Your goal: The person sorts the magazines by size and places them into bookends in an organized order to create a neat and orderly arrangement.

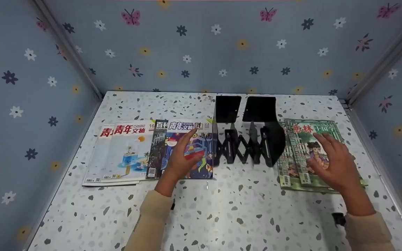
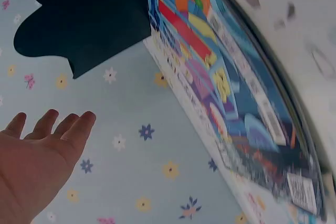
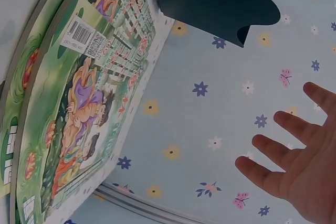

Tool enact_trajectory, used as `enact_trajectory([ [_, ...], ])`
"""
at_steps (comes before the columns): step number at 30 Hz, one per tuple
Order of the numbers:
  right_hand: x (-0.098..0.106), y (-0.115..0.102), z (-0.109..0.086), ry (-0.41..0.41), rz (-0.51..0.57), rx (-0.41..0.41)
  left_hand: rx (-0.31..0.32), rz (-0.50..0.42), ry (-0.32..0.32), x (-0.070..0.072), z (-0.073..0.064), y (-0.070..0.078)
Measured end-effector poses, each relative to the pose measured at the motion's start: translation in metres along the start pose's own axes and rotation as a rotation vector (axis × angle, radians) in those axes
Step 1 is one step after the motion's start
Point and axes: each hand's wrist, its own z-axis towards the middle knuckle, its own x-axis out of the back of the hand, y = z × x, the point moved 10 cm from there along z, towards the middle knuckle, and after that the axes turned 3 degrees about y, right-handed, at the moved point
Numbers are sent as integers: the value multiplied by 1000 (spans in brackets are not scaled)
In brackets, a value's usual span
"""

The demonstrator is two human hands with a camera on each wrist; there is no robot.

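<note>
My left hand [image 1: 181, 158] hovers over a blue illustrated magazine [image 1: 206, 167], its fingers loosely extended and holding nothing. On the other side, my right hand [image 1: 337, 167] is above two overlapping green magazines [image 1: 300, 183], fingers spread and likewise without anything in them. Between the two groups stands a black expandable bookend rack [image 1: 244, 146] with a zigzag base and upright plates. In the left wrist view the blue magazine [image 2: 210, 66] lies apart from the fingers [image 2: 79, 129]. The right wrist view has the green magazines [image 3: 79, 98] away from the fingers [image 3: 262, 174].
White magazines [image 1: 127, 153] with red titles overlap at the left, beside a dark-covered magazine [image 1: 155, 157]. Everything lies on a speckled white table [image 1: 222, 212]. Flowered blue panels [image 1: 201, 45] enclose its back and sides.
</note>
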Motion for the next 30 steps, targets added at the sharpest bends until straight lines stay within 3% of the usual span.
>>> enact_trajectory([
  [4,-6,4,-1,-14,31,-1,-64,-182,-8,-15,11,4],
  [7,-10,7,-2,-23,41,3,-94,-255,-20,-24,19,9],
  [13,-18,13,-6,-39,34,10,-41,-300,-90,-39,32,31],
  [16,-22,14,-8,-50,28,25,-16,-299,-106,-48,39,28],
  [22,-32,20,-10,-72,18,40,-12,-240,-98,-67,51,5],
  [30,-50,38,-19,-128,-60,17,-12,-134,-105,-73,51,-1],
])
